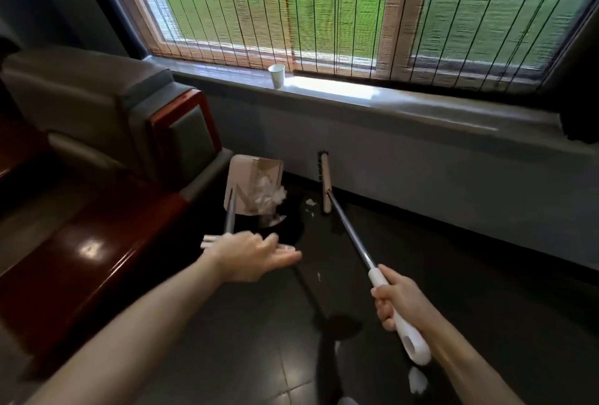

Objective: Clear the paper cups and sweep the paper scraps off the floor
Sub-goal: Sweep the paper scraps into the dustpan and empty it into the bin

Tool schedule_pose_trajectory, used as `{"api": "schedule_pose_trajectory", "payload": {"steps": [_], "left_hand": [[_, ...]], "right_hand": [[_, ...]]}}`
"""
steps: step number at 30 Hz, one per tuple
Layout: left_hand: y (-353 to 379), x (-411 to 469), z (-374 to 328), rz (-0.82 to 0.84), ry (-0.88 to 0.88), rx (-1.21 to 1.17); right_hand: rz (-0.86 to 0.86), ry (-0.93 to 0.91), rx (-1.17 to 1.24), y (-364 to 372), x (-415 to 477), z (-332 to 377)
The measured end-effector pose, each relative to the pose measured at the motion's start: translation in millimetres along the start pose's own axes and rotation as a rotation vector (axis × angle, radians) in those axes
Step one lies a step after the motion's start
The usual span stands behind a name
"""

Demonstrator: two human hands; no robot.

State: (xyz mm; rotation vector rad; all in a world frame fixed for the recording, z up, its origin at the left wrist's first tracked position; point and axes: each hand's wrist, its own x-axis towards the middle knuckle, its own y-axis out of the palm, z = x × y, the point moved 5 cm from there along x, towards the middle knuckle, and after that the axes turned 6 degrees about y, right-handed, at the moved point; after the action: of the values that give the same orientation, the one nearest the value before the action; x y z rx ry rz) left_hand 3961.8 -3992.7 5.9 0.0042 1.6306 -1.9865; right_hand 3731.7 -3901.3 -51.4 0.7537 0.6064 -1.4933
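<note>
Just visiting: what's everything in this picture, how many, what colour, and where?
paper cup: one, white, upright on the windowsill
dustpan: one, beige, tipped up beside the sofa, scraps in it
paper scraps: several, white, on the dark floor
broom: one, beige head, metal pole, by the wall
sofa: one, grey with red-brown wood, left
blind: one, tan, above the windowsill
left hand: one, open, by the dustpan's handle
right hand: one, grips the broom's white handle

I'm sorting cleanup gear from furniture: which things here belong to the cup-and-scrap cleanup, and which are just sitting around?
Job: paper cup on windowsill, broom in right hand, dustpan holding scraps, floor scraps.
Just there: armchair, wooden table, window blind.
</note>
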Motion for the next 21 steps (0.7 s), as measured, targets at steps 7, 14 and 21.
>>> {"api": "schedule_pose_trajectory", "payload": {"steps": [7, 14, 21], "left_hand": [[30, 5, -43, 0.193, -0.020, -0.202], [58, 2, -38, 0.224, -0.482, -0.712], [47, 10, -56, 0.277, -0.439, -0.414]], "right_hand": [[-0.010, 0.003, -0.037, -12, -9, -5], [-0.009, -0.021, -0.028, -13, -16, 7], [-0.002, -0.044, -0.049, -11, -22, 6]]}}
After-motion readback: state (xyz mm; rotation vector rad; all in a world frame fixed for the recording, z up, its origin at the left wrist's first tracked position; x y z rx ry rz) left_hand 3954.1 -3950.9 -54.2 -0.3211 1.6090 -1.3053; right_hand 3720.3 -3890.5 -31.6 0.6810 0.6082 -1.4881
